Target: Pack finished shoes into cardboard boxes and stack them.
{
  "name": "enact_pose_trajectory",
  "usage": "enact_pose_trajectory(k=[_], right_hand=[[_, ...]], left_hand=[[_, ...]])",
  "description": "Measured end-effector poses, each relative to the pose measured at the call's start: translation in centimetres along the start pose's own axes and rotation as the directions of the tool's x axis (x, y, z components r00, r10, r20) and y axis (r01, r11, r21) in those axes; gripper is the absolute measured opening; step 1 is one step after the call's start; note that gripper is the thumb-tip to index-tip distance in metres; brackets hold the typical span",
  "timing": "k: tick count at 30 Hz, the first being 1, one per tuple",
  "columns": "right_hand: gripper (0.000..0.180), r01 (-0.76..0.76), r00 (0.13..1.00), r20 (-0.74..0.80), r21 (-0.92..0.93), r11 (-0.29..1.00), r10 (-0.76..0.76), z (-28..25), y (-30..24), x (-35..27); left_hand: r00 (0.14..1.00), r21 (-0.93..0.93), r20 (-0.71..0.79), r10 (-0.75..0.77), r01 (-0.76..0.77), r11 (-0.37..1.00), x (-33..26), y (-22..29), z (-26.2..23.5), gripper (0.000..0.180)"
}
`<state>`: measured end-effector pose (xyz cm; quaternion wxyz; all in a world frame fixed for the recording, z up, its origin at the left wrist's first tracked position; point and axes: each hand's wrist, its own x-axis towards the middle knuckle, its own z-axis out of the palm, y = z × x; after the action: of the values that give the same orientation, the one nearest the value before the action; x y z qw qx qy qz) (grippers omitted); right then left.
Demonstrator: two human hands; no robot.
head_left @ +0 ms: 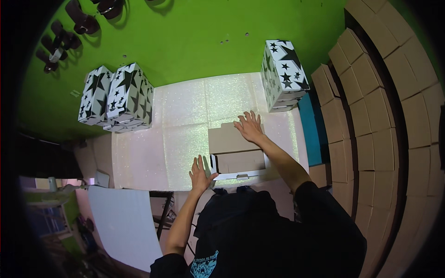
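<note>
An open cardboard box (pixel 241 162), brown inside with white outer edges, lies in front of me near the table's front edge. Its brown lid (pixel 222 139) is folded back away from me. My left hand (pixel 199 177) is beside the box's left wall, fingers spread and thumb reaching toward the near left corner. Over the lid's far right part lies my right hand (pixel 250 127), its fingers apart. Neither hand grips anything. Nothing shows inside the box, though its right end is partly hidden by my right forearm.
Star-patterned black-and-white boxes (pixel 127 92) are stacked at the table's far left, and another such stack (pixel 285 69) stands far right. The table (pixel 185 139) has a shiny cover. Brown cartons (pixel 375 111) fill shelves on the right. Sandals (pixel 83 21) hang on the green wall.
</note>
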<state>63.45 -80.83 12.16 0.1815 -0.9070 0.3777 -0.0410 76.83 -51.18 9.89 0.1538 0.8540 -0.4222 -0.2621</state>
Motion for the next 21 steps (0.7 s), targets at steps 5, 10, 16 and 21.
enact_pose_trajectory(k=[5, 10, 16, 21], right_hand=[[0.071, -0.188, 0.929, 0.319, -0.032, 0.982, 0.189, -0.3, -0.5, 4.4], [0.068, -0.262, 0.932, 0.265, 0.026, 0.965, 0.246, -1.5, 0.2, 5.0], [0.034, 0.057, 0.998, 0.001, 0.162, 0.985, -0.058, -6.4, -2.7, -1.3], [0.026, 0.223, 0.965, -0.171, 0.128, 0.966, -0.200, -8.0, -3.5, -9.9]], left_hand=[[0.999, -0.027, -0.024, -0.041, 0.041, 0.999, -0.4, -0.4, 0.2, 0.124], [0.999, -0.035, -0.039, -0.004, 0.003, 0.999, 0.1, -0.4, 0.7, 0.120], [0.998, -0.064, -0.066, 0.015, -0.019, 0.998, -0.4, -1.5, 1.1, 0.117], [0.991, -0.079, -0.110, 0.076, -0.085, 0.993, -0.3, -1.5, 1.5, 0.113]])
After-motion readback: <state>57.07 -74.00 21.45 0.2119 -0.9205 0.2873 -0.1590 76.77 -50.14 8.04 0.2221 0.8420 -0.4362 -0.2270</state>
